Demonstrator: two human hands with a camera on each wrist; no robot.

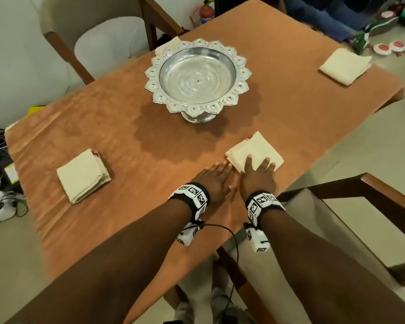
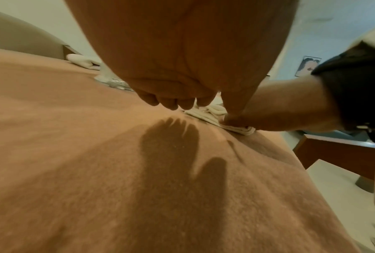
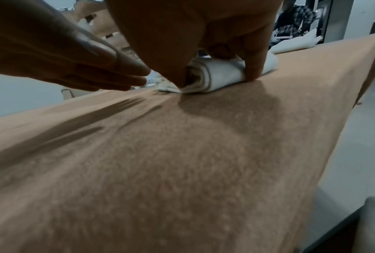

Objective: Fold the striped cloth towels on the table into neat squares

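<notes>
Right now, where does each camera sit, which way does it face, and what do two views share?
Head: on the head, facing forward-down at the table, silver bowl and towel under the right hand; both forearms, left hand too.
Left wrist: under the left wrist, facing along the palm toward that towel; right hand also shows.
Right wrist: likewise along the right palm; left fingers show.
Shared: both wrist views show the right hand on the towel.

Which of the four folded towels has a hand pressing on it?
The near-right towel, under the right hand; the other three towels lie untouched.
</notes>
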